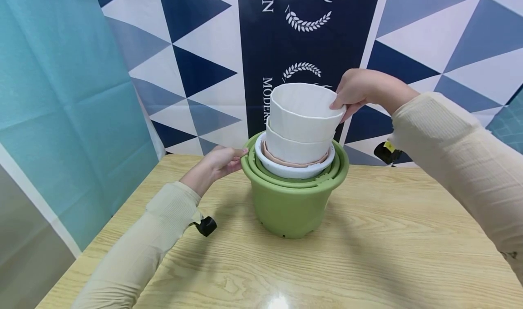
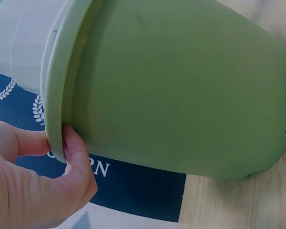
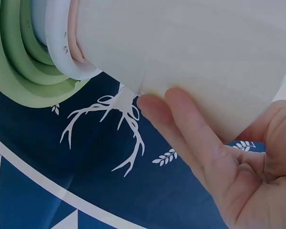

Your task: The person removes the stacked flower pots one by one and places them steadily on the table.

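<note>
A stack of nested flowerpots is gripped at two rims, one by each of the hands.
The large green flowerpot (image 1: 286, 211) is set upright on the table (image 1: 408, 236), its rim pinched between the thumb and fingers of the left hand (image 1: 222, 161). The rim of the top white flowerpot (image 1: 304, 122) is pinched by the right hand (image 1: 361, 91), its fingers laid along the outer wall. Beneath it, a lower white flowerpot (image 1: 292, 146) is nested within a pink flowerpot (image 1: 282, 162), which is ringed by a round-rimmed white flowerpot (image 1: 288, 172) inside the green ones.
</note>
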{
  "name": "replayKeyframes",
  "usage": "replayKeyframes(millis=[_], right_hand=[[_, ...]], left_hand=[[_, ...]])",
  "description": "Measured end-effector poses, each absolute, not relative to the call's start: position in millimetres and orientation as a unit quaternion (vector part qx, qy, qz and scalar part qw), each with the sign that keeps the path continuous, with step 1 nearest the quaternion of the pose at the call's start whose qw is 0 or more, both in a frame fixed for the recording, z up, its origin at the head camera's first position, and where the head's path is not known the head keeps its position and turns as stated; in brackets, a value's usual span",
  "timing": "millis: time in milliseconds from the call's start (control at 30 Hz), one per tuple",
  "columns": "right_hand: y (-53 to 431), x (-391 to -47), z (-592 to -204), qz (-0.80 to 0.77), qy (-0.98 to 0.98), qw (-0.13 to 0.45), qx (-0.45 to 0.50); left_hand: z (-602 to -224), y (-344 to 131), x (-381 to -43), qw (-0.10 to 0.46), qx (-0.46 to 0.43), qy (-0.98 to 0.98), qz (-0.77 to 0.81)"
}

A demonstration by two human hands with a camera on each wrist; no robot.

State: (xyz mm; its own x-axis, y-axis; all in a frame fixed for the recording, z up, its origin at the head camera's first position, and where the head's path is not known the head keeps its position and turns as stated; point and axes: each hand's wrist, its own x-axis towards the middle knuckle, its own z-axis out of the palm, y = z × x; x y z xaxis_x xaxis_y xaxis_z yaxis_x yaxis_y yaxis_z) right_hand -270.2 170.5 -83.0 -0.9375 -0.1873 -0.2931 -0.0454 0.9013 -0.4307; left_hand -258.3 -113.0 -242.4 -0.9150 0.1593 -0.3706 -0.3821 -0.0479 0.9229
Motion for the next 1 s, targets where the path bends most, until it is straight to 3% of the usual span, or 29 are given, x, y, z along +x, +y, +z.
replayKeyframes(millis=[1000], right_hand=[[202,-280,-95,-0.333,0.911,0.233,-0.073]], left_hand=[[-244,-114,-262,0.188,-0.095,0.672,0.711]])
